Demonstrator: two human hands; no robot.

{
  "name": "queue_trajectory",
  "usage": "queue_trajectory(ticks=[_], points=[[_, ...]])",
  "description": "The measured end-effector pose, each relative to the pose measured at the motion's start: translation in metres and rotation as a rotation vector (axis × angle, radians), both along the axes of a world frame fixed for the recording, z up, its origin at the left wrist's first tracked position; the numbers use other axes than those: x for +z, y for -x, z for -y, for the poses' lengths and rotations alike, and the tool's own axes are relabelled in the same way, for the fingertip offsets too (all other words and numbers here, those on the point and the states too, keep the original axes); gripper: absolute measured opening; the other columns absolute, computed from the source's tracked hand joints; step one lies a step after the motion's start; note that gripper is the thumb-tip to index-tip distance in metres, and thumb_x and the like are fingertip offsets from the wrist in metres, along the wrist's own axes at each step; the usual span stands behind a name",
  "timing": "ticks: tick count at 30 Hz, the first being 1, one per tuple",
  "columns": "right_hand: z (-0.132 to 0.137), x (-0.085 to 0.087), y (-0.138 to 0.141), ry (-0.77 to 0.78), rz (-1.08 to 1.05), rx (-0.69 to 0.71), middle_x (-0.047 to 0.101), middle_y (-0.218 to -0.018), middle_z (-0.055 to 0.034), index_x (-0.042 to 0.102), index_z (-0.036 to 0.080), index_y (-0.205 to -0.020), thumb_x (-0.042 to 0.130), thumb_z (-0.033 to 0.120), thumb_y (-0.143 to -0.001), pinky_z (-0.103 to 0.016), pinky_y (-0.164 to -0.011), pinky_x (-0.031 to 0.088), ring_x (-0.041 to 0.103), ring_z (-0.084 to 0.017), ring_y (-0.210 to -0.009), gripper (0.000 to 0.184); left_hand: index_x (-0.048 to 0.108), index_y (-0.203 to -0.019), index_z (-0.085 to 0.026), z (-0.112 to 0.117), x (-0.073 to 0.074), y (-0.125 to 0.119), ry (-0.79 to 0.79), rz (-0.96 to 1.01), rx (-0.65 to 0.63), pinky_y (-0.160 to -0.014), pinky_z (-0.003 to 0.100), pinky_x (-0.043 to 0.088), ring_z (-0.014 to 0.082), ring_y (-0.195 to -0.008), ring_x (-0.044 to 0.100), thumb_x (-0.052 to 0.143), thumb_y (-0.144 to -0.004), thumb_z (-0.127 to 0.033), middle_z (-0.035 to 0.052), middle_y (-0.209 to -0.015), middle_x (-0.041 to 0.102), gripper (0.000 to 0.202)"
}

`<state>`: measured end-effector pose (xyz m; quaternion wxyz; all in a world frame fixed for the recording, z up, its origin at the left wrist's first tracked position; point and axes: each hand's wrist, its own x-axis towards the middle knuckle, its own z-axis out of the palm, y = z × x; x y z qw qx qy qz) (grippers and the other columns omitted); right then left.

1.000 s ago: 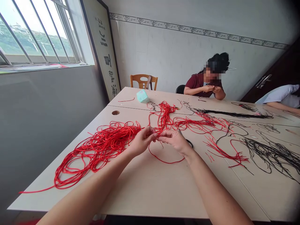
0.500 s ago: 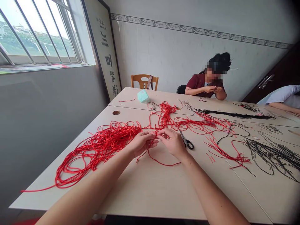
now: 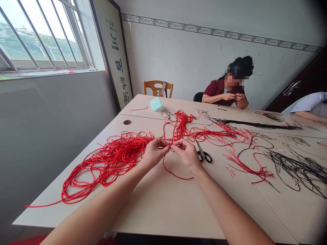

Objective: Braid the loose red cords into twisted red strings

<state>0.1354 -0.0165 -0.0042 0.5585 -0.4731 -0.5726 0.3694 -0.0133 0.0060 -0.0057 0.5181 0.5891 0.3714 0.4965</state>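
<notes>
My left hand [image 3: 155, 153] and my right hand [image 3: 187, 155] meet above the table, and the fingertips of both pinch a thin red cord [image 3: 171, 148]. A loop of that cord [image 3: 175, 175] hangs below them onto the tabletop. Left of my left hand lies a large loose heap of red cord [image 3: 109, 163]. Beyond my hands is a tangled bunch of twisted red cords [image 3: 181, 126]. Black-handled scissors [image 3: 203, 155] lie just right of my right hand, not touching it.
The pale wooden table [image 3: 178, 207] has a round hole [image 3: 127, 122] and carries black cords [image 3: 296, 168] at right. A mint-green box [image 3: 156, 104] stands at the far side. A seated person in maroon [image 3: 224, 92] handles something; another person's pale sleeve [image 3: 308, 103] shows at right.
My hands have drawn closer together and lifted slightly, and the red cord's lower loop has shifted beneath them. The scissors lie in the same place.
</notes>
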Motion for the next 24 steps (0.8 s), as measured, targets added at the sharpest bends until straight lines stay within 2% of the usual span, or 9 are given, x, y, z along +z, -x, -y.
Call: queue_trajectory(ticks=[3,7,10,12,15,18,21,24], points=[[0.001,-0.001,0.003,-0.068,0.087,-0.078,0.062,-0.074,-0.0025,0.056,0.019,-0.074,0.065,0.032,-0.072,-0.026,-0.058,0.043,0.055,-0.014,-0.063,0.016,0.052,-0.073,-0.015,0.002,0.002,-0.001,0.012,0.055,-0.024,-0.06,0.022,0.043,0.0103,-0.063,0.057,0.069,-0.067,-0.028,0.0008,-0.069,0.062,0.022],[0.006,0.004,0.005,-0.169,0.235,-0.158,0.064,-0.084,-0.0046,0.054,0.019,-0.07,0.061,0.026,-0.073,-0.027,-0.062,0.045,0.057,-0.015,-0.069,0.01,0.049,-0.083,-0.018,0.006,0.006,-0.001,0.098,0.144,-0.072,-0.067,0.025,0.045,0.0124,-0.069,0.061,0.069,-0.067,-0.025,0.0017,-0.072,0.066,0.027],[0.009,0.007,0.007,-0.226,0.303,-0.178,0.064,-0.081,-0.0034,0.053,0.019,-0.069,0.058,0.023,-0.074,-0.027,-0.062,0.044,0.056,-0.014,-0.067,0.008,0.047,-0.088,-0.019,0.008,0.005,-0.001,0.095,0.125,-0.068,-0.071,0.027,0.046,0.0145,-0.074,0.063,0.067,-0.071,-0.026,0.0035,-0.075,0.069,0.027],[0.009,0.008,0.007,-0.202,0.301,-0.176,0.063,-0.078,-0.0025,0.052,0.019,-0.067,0.059,0.023,-0.072,-0.026,-0.061,0.043,0.054,-0.013,-0.063,0.01,0.047,-0.088,-0.019,0.009,0.004,-0.001,0.07,0.062,-0.046,-0.068,0.026,0.045,0.0149,-0.074,0.063,0.065,-0.072,-0.028,0.0034,-0.076,0.069,0.026],[0.007,0.007,0.007,-0.052,0.108,-0.086,0.061,-0.073,-0.0013,0.05,0.019,-0.064,0.064,0.026,-0.068,-0.026,-0.058,0.041,0.052,-0.012,-0.061,0.016,0.048,-0.085,-0.02,0.009,0.003,-0.001,-0.04,-0.08,0.008,-0.063,0.024,0.044,0.0129,-0.067,0.061,0.061,-0.075,-0.029,0.0007,-0.072,0.068,0.02],[0.005,0.007,0.006,0.108,-0.162,-0.001,0.054,-0.06,0.0028,0.051,0.018,-0.064,0.07,0.028,-0.063,-0.024,-0.055,0.037,0.047,-0.01,-0.055,0.021,0.051,-0.083,-0.02,0.009,0.004,-0.001,-0.199,-0.217,0.081,-0.065,0.023,0.044,0.0123,-0.069,0.06,0.058,-0.077,-0.026,-0.0007,-0.074,0.066,0.011],[0.005,0.008,0.007,0.189,-0.326,0.022,0.047,-0.051,0.0059,0.053,0.017,-0.063,0.074,0.028,-0.059,-0.023,-0.052,0.033,0.041,-0.008,-0.05,0.024,0.057,-0.081,-0.02,0.01,0.006,0.0,-0.322,-0.32,0.134,-0.069,0.023,0.044,0.0125,-0.074,0.061,0.055,-0.077,-0.023,-0.0004,-0.079,0.066,0.005],[0.005,0.009,0.006,0.238,-0.439,0.036,0.048,-0.051,0.0056,0.054,0.016,-0.063,0.076,0.028,-0.055,-0.022,-0.051,0.032,0.041,-0.007,-0.05,0.026,0.062,-0.081,-0.022,0.011,0.008,0.0,-0.431,-0.399,0.175,-0.071,0.024,0.043,0.013,-0.075,0.06,0.054,-0.077,-0.021,-0.0006,-0.08,0.067,0.008]])
